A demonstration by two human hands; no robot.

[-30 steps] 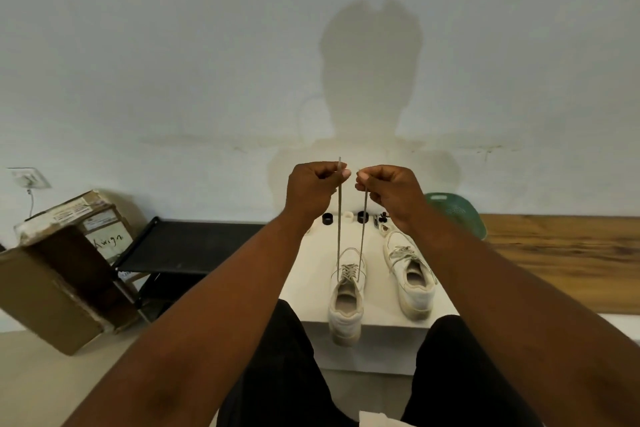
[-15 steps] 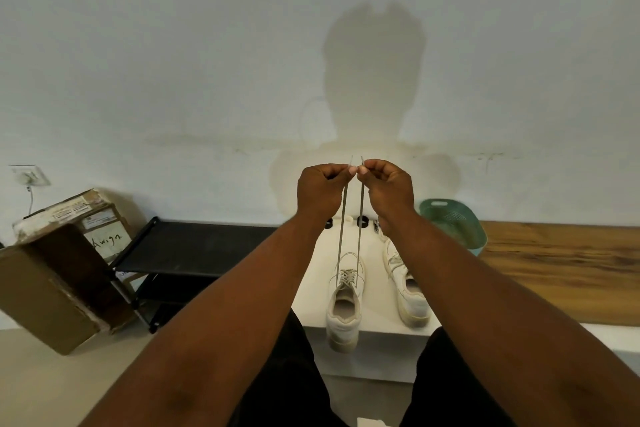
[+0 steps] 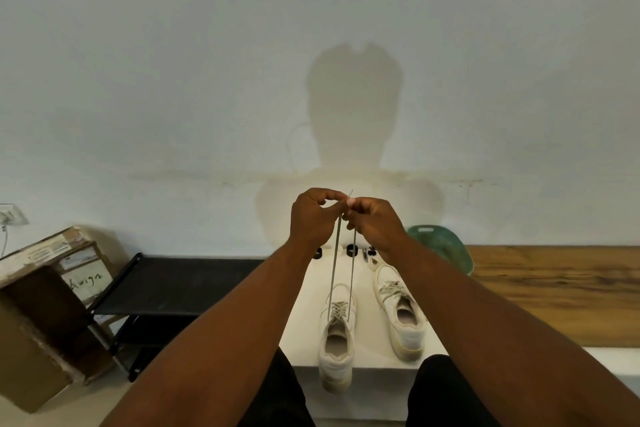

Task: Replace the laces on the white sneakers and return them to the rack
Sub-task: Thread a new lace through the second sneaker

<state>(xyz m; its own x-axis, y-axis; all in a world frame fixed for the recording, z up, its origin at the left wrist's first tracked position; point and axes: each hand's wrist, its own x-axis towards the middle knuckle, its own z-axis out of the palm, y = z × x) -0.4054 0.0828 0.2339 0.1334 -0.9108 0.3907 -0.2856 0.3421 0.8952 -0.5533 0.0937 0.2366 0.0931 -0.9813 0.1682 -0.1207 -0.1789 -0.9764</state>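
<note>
A black rack [image 3: 162,282] and cardboard box [image 3: 45,305] stood left of the table [image 3: 304,322]. Both hands, left hand [image 3: 313,215] and right hand [image 3: 372,224], now touching, pinched the lace ends [image 3: 341,253] above the left sneaker [image 3: 337,340]; earlier they were apart.

Your left hand [image 3: 313,218] and right hand [image 3: 375,222] were a bit apart a second ago, each pinching its own lace end [image 3: 335,253]. Now you've brought them together, fingertips touching, so the two strands run nearly side by side up from the left sneaker [image 3: 337,340].
</note>
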